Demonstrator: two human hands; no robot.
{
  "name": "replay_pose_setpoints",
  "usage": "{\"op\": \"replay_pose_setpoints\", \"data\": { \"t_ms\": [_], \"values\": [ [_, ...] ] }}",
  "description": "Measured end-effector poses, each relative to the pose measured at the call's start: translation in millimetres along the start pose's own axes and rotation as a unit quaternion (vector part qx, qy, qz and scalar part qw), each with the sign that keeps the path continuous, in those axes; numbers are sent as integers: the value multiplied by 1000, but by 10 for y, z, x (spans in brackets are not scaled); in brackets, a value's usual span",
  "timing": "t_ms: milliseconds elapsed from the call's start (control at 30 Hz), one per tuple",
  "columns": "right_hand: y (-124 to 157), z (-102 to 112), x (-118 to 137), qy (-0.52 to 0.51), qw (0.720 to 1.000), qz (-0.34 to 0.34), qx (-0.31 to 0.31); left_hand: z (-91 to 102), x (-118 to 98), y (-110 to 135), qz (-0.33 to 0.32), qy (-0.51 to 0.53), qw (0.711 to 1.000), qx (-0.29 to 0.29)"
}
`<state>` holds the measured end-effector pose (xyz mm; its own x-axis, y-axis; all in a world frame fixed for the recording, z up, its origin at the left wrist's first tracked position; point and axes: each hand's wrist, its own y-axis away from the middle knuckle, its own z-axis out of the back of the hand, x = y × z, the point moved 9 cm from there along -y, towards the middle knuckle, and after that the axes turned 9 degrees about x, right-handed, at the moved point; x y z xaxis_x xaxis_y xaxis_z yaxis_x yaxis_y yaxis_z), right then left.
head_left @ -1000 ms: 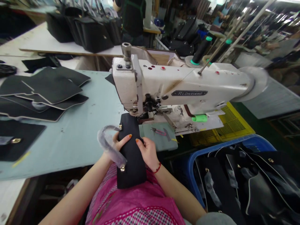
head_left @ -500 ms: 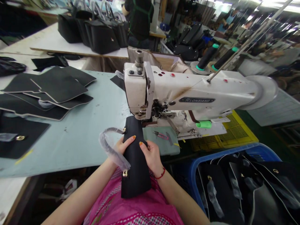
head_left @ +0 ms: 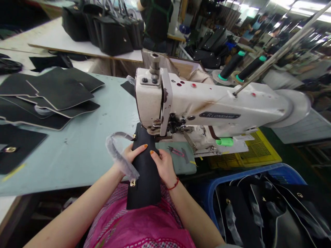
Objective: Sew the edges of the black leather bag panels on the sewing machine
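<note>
At lower centre we clamp both hands, left hand (head_left: 128,156) and right hand (head_left: 162,166), on one black bag panel (head_left: 145,175) running from our lap under one white sewing machine (head_left: 199,101); two thread cones (head_left: 231,65) stand upper right; open pale green table (head_left: 85,151) stretches leftward to stacked black panels (head_left: 57,91).

Pink glossy apron (head_left: 144,224) over pink-and-white checked garment (head_left: 116,201). Red cord bracelet (head_left: 173,186) on right wrist. Orange-painted nails (head_left: 145,146) on left hand (head_left: 129,156) and right hand (head_left: 162,165). Forearms bare to elbow.
</note>
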<state>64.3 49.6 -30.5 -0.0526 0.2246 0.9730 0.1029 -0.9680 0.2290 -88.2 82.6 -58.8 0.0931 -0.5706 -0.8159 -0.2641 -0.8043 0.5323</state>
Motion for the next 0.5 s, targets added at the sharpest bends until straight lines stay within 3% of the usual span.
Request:
{"op": "replay_pose_setpoints", "data": {
  "t_ms": [333,500],
  "values": [
    [-230,-8,43,-38,999,15,5,-17,-214,-149,9,22,1000,17],
    [-354,9,13,-7,1000,12,-2,1,-315,-231,4,20,1000,9]
  ]
}}
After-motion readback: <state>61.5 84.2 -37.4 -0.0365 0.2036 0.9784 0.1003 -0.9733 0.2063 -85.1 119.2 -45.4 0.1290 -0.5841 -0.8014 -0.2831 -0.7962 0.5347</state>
